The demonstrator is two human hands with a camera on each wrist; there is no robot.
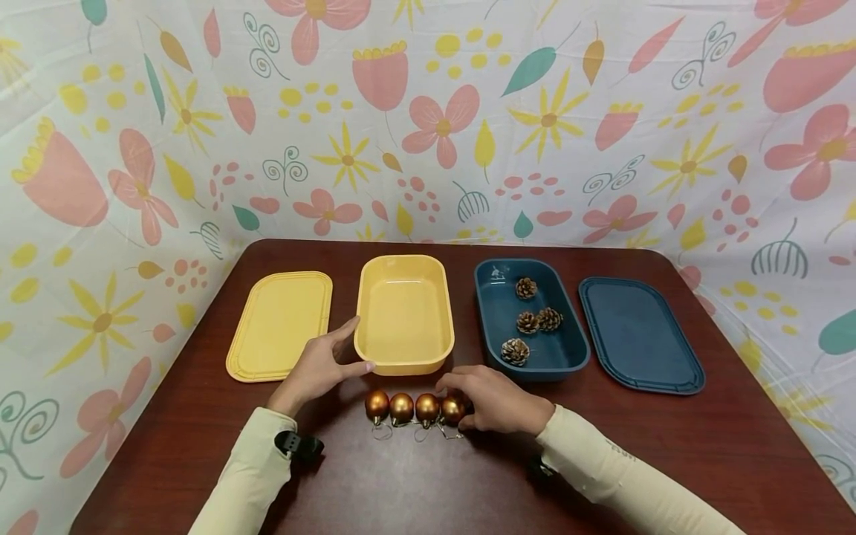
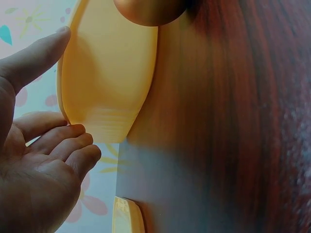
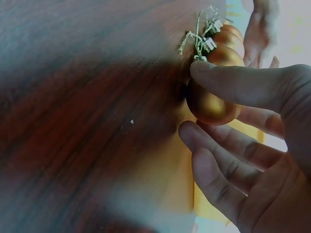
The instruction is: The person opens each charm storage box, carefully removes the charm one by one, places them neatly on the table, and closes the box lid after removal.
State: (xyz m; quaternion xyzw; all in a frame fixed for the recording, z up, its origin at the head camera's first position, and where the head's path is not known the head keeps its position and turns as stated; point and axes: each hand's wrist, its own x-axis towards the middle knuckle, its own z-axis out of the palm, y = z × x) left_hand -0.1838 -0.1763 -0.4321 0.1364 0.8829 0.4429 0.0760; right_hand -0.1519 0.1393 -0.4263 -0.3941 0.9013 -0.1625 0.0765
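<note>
At the front left corner of a yellow plastic tub, my left hand rests with thumb and fingers spread against its rim. The left wrist view shows the thumb straight along the yellow wall and the other fingers bent slightly at its corner. My right hand pinches the rightmost gold Christmas bauble between thumb and fingers. This bauble stands at the end of a row of several shiny gold baubles in front of the tub, their hanging loops pointing toward me.
A dark blue tub holding several pine cones stands right of the yellow one. A yellow lid lies at the left, a blue lid at the right. Behind the brown table hangs a flowered cloth.
</note>
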